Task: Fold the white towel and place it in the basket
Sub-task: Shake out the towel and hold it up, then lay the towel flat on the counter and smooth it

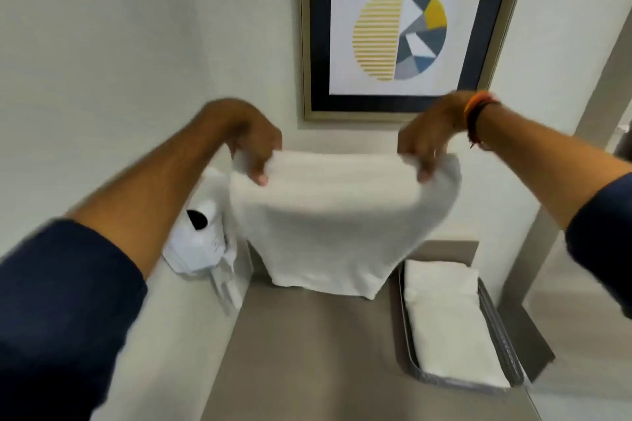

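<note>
I hold a white towel [328, 225] up in the air over the back of a grey-brown counter [307, 352]. My left hand [254, 143] pinches its top left corner and my right hand [427, 137] pinches its top right corner. The towel hangs down doubled, and its lower edge reaches the counter surface. A grey wire basket [496, 328] lies on the right side of the counter, to the right of and nearer than the hanging towel. A folded white towel [448, 318] lies inside the basket.
A white paper bag with a black mark [198, 243] leans in the left corner against the wall. A framed pear picture [403, 24] hangs on the wall behind the towel. White walls close in on the left and back.
</note>
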